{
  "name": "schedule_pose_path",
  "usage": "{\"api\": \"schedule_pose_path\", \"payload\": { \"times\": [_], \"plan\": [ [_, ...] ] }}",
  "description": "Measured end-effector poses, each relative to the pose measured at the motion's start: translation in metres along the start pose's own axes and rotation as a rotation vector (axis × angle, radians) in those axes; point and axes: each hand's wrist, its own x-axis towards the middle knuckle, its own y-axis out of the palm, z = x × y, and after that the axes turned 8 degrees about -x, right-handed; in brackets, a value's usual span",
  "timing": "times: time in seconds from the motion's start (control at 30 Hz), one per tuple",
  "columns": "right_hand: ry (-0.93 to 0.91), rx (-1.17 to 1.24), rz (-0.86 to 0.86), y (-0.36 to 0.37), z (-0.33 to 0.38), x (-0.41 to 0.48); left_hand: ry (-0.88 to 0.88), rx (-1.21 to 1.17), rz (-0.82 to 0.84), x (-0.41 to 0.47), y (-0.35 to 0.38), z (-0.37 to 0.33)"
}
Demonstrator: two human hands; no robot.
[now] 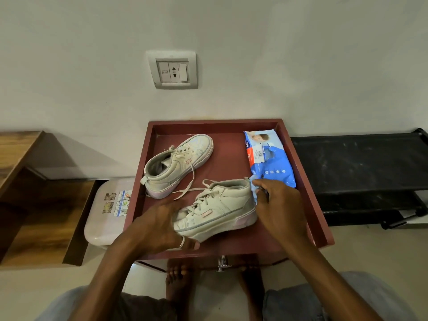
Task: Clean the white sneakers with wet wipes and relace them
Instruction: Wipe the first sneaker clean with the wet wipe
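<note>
The red desk [231, 158] has a raised rim and carries everything. The far sneaker [178, 163] lies at its 10 o'clock, toe to 1 o'clock and heel to 7 o'clock, with loose laces [192, 177] trailing toward the middle. The near sneaker [222, 209] is at 6 o'clock. It is tipped so its side faces up, and its long axis runs from the toe at 8 o'clock to the heel at 2 o'clock.

The wipes pack [268, 158] lies flat at the desk's 2 o'clock, just beyond the right hand.

The left hand [159, 223] has its fingers curled round the toe end, steadying the shoe. The right hand [278, 202] pinches a pale blue wipe [254, 193] against the heel collar. The heel therefore sits directly at that hand's 9 o'clock, touching the wipe.

I judge the next stroke will run along the shoe's axis from heel toward toe, across the side panel. The right hand is the nearer one for that stroke, and also for fetching a fresh wipe.

As for writing, the pack shows a baby's picture, a white barcode sticker and the letters "nee" on a red patch. The remaining print is too small to read. The pink tab on the near sneaker's side is illegible.
</note>
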Motion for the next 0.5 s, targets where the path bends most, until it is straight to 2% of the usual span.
{"api": "schedule_pose_path", "payload": {
  "times": [0.07,0.17,0.27,0.33,0.5],
  "plan": [
    [-0.046,0.008,-0.008,0.004,0.008,-0.009,0.029,0.040,-0.010,0.004,0.002,0.000],
    [-0.178,-0.046,-0.006,0.016,0.023,-0.028,0.080,-0.056,-0.004,0.005,0.001,-0.006],
    [-0.412,-0.100,0.066,0.028,0.041,-0.048,0.048,-0.114,0.000,0.006,0.000,-0.006],
    [-0.493,-0.106,0.083,0.028,0.039,-0.042,0.014,-0.123,0.015,0.007,0.000,-0.001],
    [-0.184,-0.166,-0.013,0.014,0.016,-0.006,-0.028,-0.139,0.056,0.007,0.000,0.001]
  ]
}}
